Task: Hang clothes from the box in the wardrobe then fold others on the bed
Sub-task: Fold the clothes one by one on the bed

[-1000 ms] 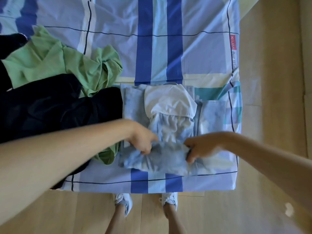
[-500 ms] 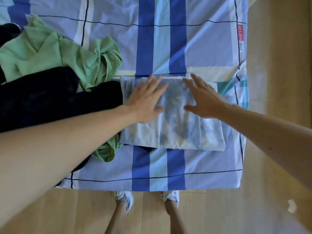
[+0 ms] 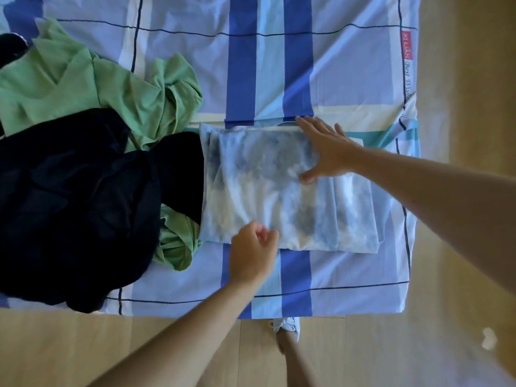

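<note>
My right hand (image 3: 329, 152) presses the folded garment (image 3: 279, 196), fingers spread wide; my left hand (image 3: 252, 252) hangs loosely curled, empty.

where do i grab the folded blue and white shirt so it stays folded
Slide the left hand and right hand under the folded blue and white shirt from its near edge, the person's side. That edge looks like one smooth fold on bare sheet; the left edge butts against the dark garment, and the right edge shows loose layers that might splay.
</note>
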Available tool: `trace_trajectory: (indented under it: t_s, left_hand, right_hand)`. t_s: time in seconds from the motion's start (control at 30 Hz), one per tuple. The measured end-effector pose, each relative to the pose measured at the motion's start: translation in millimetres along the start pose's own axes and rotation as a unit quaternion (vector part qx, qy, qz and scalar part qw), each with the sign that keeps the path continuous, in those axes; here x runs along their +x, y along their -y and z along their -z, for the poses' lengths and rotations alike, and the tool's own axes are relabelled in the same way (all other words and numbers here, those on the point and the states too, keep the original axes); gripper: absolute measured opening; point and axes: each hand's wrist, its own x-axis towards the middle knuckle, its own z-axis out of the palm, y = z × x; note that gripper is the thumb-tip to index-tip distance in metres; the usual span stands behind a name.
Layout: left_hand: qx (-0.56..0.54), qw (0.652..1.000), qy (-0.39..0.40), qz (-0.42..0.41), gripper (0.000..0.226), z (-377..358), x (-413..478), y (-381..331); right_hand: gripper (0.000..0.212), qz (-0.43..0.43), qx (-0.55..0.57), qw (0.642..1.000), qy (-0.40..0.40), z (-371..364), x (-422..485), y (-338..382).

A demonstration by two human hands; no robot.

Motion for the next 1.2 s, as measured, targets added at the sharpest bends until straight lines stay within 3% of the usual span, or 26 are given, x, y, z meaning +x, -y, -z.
trace_trajectory:
  t_s: [0.07, 0.13, 0.23, 0.37, 0.43, 0.53, 0.63, 0.73, 0.87, 0.93, 1.0, 1.13, 1.2]
  left_hand:
    - [-0.115, 0.963, 0.093, 0.225, 0.037, -13, -2, 9]
    - [-0.276, 0.898, 0.116, 0.322, 0.038, -21, 6, 19]
    - [-0.46, 0.828, 0.059, 0.316, 0.047, -28, 16, 29]
    - [-0.549, 0.79, 0.078, 0.259, 0.046, -24, 7, 23]
    - [-0.536, 0.803, 0.091, 0.242, 0.046, -18, 1, 21]
    - [-0.477, 0.841, 0.097, 0.235, 0.052, -10, -4, 23]
    - [-0.401, 0.884, 0.096, 0.218, 0.044, -7, -6, 14]
    - [-0.37, 0.909, 0.089, 0.172, 0.049, -10, -2, -15]
    - [-0.348, 0.918, 0.163, 0.095, 0.037, -17, 6, -69]
    - [-0.337, 0.92, 0.19, 0.07, 0.03, -26, 15, -90]
    - [-0.308, 0.935, 0.162, 0.071, 0.028, -37, 28, -98]
    - [-0.084, 0.987, 0.101, 0.094, 0.065, -57, 51, -69]
    - [-0.057, 0.988, 0.108, 0.091, 0.073, -64, 48, -55]
  right_hand:
    - [0.14, -0.021, 0.063, 0.997, 0.035, 4, 10, 0]
    - [0.13, -0.041, 0.121, 0.99, 0.052, 9, 19, 3]
    - [0.076, -0.058, 0.19, 0.969, 0.15, 15, 19, 2]
    - [0.042, -0.112, 0.295, 0.918, 0.238, -3, -8, -7]
    - [0.042, -0.145, 0.383, 0.882, 0.232, -25, -31, -11]
    - [0.066, -0.176, 0.501, 0.83, 0.17, -59, -73, -14]
    - [0.064, -0.187, 0.615, 0.758, 0.109, -78, -122, -16]
    - [0.075, -0.179, 0.675, 0.714, 0.045, -86, -170, -22]
    - [0.041, -0.169, 0.715, 0.672, -0.087, -70, -210, -38]
    - [0.036, -0.172, 0.712, 0.667, -0.135, -65, -216, -48]
    - [0.042, -0.181, 0.698, 0.675, -0.154, -69, -208, -60]
    - [0.064, -0.266, 0.658, 0.684, -0.165, -121, -180, -79]
    - [0.055, -0.295, 0.641, 0.681, -0.199, -152, -174, -83]
